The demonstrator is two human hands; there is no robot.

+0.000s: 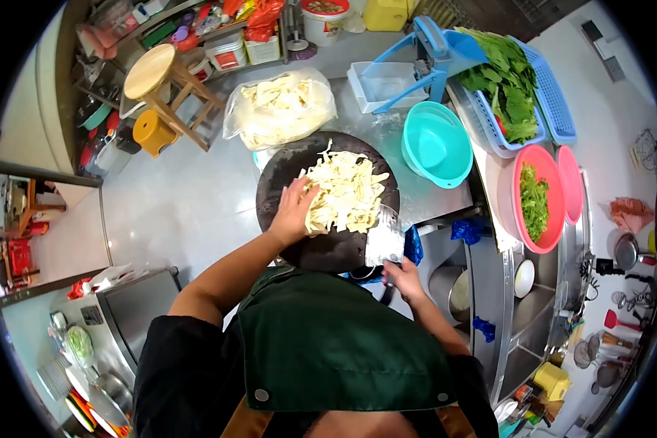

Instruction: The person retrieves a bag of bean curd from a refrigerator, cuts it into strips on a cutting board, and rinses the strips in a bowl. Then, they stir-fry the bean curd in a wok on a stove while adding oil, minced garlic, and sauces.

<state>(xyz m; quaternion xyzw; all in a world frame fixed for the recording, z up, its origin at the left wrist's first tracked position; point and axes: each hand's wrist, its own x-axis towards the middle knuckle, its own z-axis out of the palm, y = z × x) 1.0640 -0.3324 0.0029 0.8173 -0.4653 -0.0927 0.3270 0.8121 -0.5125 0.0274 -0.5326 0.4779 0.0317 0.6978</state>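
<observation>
A heap of pale yellow strips, perhaps cut tofu skin [345, 191], lies on a dark round chopping board [279, 175]. My left hand [293, 212] rests against the heap's left side, fingers stretched out and touching the strips. By its dark handle, my right hand [404, 279] grips a cleaver [385, 239]. The wide blade sits at the lower right of the heap, with its far end touching or very near the strips. Behind the board is a clear plastic bag [279, 109] filled with more pale pieces.
A turquoise basin [436, 144] and a white tub [385, 86] stand right of the board. Farther right are a blue basket [544, 91] of leafy greens and a pink basin [520, 201] with chopped greens. A wooden stool [152, 71] stands at back left. Sinks [529, 321] line the right.
</observation>
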